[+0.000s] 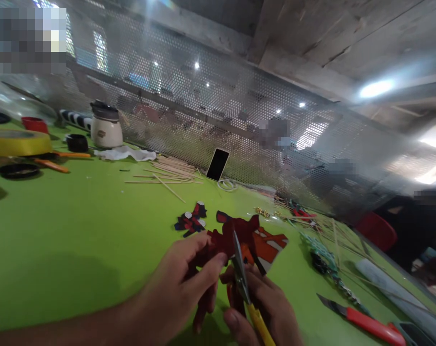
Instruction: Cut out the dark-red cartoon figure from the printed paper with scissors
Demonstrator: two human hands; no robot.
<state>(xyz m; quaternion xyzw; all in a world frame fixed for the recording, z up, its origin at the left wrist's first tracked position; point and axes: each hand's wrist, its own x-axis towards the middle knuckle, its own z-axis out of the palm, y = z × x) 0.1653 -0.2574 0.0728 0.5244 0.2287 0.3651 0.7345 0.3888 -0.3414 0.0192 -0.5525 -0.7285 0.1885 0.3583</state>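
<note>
My left hand (182, 283) pinches the edge of a dark red, irregularly cut flat piece (227, 230), which looks like cloth or felt. In my right hand (273, 300) is a pair of scissors (241, 276) with yellow handles, its blades pointing up and overlapping the dark red piece. I cannot tell whether the blades are closed. Just beyond lies an orange and grey scrap (272, 242), partly covered by the red one. Small dark blue and red cut pieces (191, 223) with white round spots lie ahead of my left hand.
On the green table (95, 216), thin wooden sticks (173, 168) lie near a phone (218, 164) leaning at the mesh panel. A red-handled knife (369, 322) is at right beside a beaded green strand (328, 264). A jar (106, 127) and yellow tape roll (19, 143) stand left.
</note>
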